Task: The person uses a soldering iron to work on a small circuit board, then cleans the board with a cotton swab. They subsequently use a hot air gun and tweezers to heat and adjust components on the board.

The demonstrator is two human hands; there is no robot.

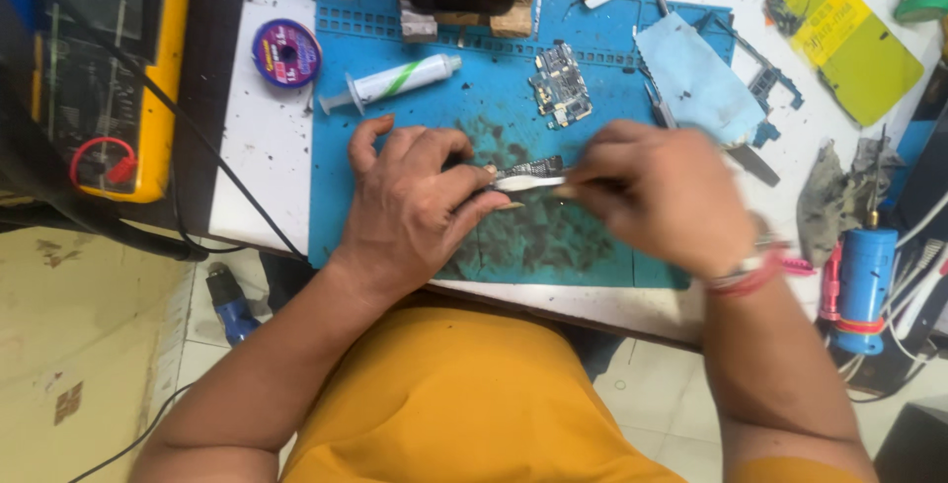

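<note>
Small dark circuit board [528,166] down on the blue work mat [395,226], right between the two hands and touching both. Left hand [420,201] pressed flat over the board's left end, fingers close together and bent, fingertips pinning the board to the mat, thumb stuck out toward the top. Right hand [662,192] curled into a loose fist, fingers squeezed around a thin white brush [528,184], its tip on the board just below the dark part. Both wrists low, both arms coming in from the bottom, elbows wide apart. Red and white bands [755,271] around the right wrist. Dark, dirty smudges on the mat under the hands. Farther up the mat, well apart from the hands: a white syringe with a green stripe [395,82], a second small circuit board [561,84] and a pale blue cloth [696,83]. Off the mat on the left, a round purple spool [286,52] and a yellow meter [104,73].
</note>
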